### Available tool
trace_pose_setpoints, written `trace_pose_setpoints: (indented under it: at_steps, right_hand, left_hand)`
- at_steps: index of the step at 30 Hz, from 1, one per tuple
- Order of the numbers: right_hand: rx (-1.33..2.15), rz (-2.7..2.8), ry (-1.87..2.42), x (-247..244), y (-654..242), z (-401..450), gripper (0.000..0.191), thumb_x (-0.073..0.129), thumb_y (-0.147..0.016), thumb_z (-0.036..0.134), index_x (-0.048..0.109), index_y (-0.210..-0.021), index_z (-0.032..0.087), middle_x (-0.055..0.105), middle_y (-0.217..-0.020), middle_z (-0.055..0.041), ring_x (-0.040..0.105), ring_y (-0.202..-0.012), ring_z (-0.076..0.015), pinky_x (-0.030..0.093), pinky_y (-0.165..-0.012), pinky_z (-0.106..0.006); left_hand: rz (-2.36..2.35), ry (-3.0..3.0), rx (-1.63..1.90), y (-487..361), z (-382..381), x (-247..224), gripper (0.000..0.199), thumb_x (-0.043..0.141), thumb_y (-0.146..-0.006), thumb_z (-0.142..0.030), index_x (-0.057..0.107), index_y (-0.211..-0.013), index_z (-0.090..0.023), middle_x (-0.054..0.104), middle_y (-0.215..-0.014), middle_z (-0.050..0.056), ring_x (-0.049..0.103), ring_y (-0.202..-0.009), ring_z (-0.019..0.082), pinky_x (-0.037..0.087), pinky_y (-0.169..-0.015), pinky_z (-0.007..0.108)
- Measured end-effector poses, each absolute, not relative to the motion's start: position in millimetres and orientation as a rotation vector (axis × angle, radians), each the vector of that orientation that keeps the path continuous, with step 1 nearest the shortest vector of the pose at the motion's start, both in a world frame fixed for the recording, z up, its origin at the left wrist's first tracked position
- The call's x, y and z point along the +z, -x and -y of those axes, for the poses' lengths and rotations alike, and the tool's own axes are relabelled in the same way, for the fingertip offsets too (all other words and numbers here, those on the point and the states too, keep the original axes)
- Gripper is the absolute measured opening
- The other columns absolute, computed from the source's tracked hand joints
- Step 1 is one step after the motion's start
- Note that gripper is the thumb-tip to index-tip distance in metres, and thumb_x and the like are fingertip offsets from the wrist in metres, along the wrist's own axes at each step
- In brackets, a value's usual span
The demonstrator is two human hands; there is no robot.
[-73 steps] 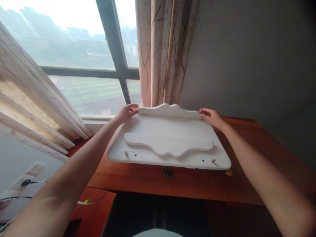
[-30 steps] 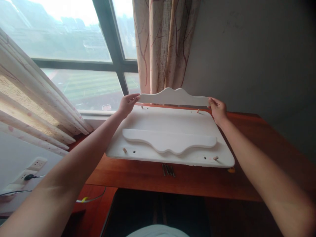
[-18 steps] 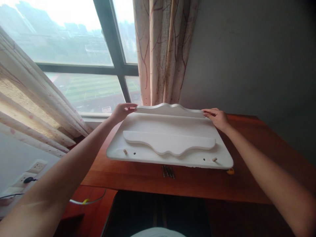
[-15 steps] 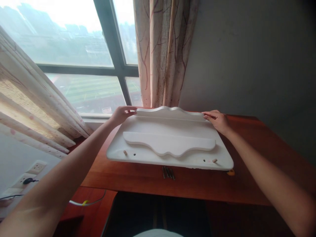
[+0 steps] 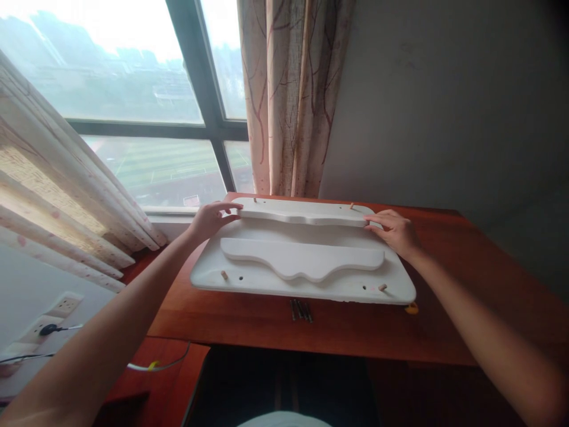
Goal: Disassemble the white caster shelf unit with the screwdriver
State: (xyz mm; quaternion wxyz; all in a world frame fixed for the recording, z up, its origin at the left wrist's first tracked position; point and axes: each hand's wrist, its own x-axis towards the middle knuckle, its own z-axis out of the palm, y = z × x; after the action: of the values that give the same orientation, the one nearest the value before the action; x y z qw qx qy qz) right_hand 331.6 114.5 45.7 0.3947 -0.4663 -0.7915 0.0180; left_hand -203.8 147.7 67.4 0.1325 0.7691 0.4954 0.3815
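Note:
A white board (image 5: 306, 289) with rounded corners lies on the table, with wooden dowels and small holes near its front and back edges. My left hand (image 5: 216, 218) grips the left end of a white wavy-edged strip (image 5: 302, 219) over the back part of the board. At the strip's right end, my right hand (image 5: 395, 230) pinches it between thumb and fingers. A second wavy piece (image 5: 304, 258) lies flat on the board nearer to me, its curved edge facing me.
Several metal screws (image 5: 301, 311) lie on the reddish table (image 5: 249, 325) in front of the board. A yellow object (image 5: 412, 308) pokes out at the board's front right corner. Curtains (image 5: 296, 101) and a window stand behind; a plug and sockets are at left.
The back strip has tipped down toward me in both hands and lowered slightly. The back edge of the board, with its dowels and holes, now shows behind it.

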Motion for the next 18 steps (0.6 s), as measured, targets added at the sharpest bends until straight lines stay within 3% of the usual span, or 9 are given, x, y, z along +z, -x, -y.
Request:
trace_pose_setpoints:
  at_steps: [5, 18]
  right_hand:
    - [-0.034, 2.022, 1.135, 42.1, -329.7, -103.6, 0.021, 0.069, -0.092, 0.038, 0.080, -0.109, 0.034, 0.079, -0.107, -0.0012, 0.069, -0.098, -0.0271, 0.058, -0.092, -0.046]
    - [-0.159, 2.108, 1.176, 45.8, -326.2, -95.0, 0.024, 0.065, -0.095, 0.037, 0.079, -0.113, 0.032, 0.078, -0.112, -0.0017, 0.068, -0.106, -0.0280, 0.056, -0.098, -0.046]
  left_hand:
    - [-1.378, -2.303, 1.100, 205.4, -143.4, 65.5, 0.042, 0.074, -0.080, -0.059, 0.081, -0.105, -0.026, 0.079, -0.104, 0.010, 0.062, -0.074, 0.021, 0.046, -0.061, 0.030]
    - [-1.411, -2.431, 1.044, 211.4, -142.8, 66.4, 0.046, 0.072, -0.082, -0.060, 0.081, -0.109, -0.024, 0.078, -0.103, 0.011, 0.063, -0.071, 0.021, 0.052, -0.066, 0.033]
